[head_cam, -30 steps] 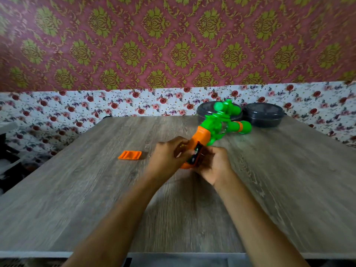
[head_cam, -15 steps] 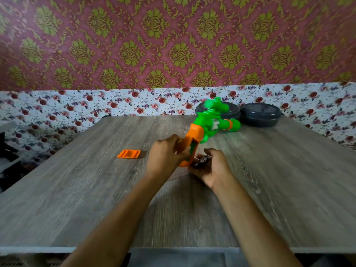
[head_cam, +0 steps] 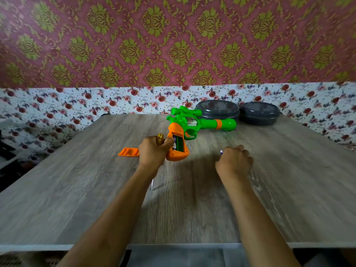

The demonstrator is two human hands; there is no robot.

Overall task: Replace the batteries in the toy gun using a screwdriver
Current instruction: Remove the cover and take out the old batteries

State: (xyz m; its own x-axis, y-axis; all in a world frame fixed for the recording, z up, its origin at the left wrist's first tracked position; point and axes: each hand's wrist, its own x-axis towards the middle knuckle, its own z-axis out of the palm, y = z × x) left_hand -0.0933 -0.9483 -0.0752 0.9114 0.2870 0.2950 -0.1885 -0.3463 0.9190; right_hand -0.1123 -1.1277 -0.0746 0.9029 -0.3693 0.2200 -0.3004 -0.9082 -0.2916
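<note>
The green and orange toy gun (head_cam: 200, 124) lies on its side on the table, barrel pointing right. Its orange grip (head_cam: 178, 154) has the battery compartment open, with one battery (head_cam: 174, 144) still inside. My left hand (head_cam: 153, 154) grips a screwdriver (head_cam: 160, 136) with a gold handle, its metal tip showing below my wrist, and my thumb touches the grip. My right hand (head_cam: 234, 162) is off to the right of the gun, fingers curled round a small battery (head_cam: 221, 151) whose end peeks out. The orange compartment cover (head_cam: 128, 151) lies just left of my left hand.
Two dark round lidded containers (head_cam: 217, 109) (head_cam: 259, 113) stand at the back of the grey wooden table (head_cam: 96, 199), right behind the gun's barrel. A flowered wall runs along the table's far edge. The near edge is close to my body.
The gun went from tilted up in both hands to lying flat on the table. My right hand pulled a battery out of the grip and moved away to the right.
</note>
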